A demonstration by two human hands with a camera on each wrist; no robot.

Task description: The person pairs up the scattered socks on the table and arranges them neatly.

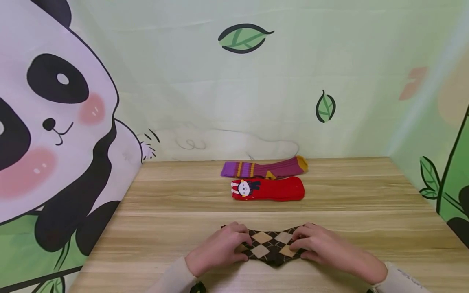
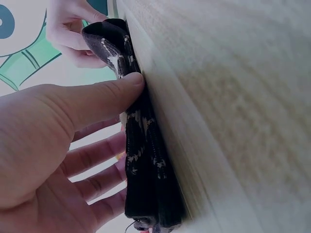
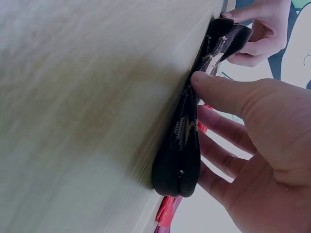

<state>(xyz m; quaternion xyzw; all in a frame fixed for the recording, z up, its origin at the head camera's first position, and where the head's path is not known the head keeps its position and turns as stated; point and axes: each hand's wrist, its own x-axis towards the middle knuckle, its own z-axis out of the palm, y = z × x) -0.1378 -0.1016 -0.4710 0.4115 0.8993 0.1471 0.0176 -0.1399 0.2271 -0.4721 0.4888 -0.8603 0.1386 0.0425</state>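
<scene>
A pair of dark brown argyle socks [image 1: 272,247] with tan and beige diamonds lies crosswise on the table near me, its middle sagging toward the front edge. My left hand [image 1: 224,246] pinches the left part, thumb along the near edge and fingers over the far side. At the right part my right hand [image 1: 327,247] grips the same way. Two dark layers of the socks [image 2: 141,170] lie together in the left wrist view. The right wrist view shows two rounded ends of the socks [image 3: 177,165], one against the other.
Red socks [image 1: 278,189] with a white bunny-like figure lie flat farther back on the wooden table [image 1: 176,195]. Right behind them are purple socks [image 1: 278,169] with mustard heel, toe and stripes. A printed cloth backdrop [image 1: 176,81] with a panda and leaves rises behind the table.
</scene>
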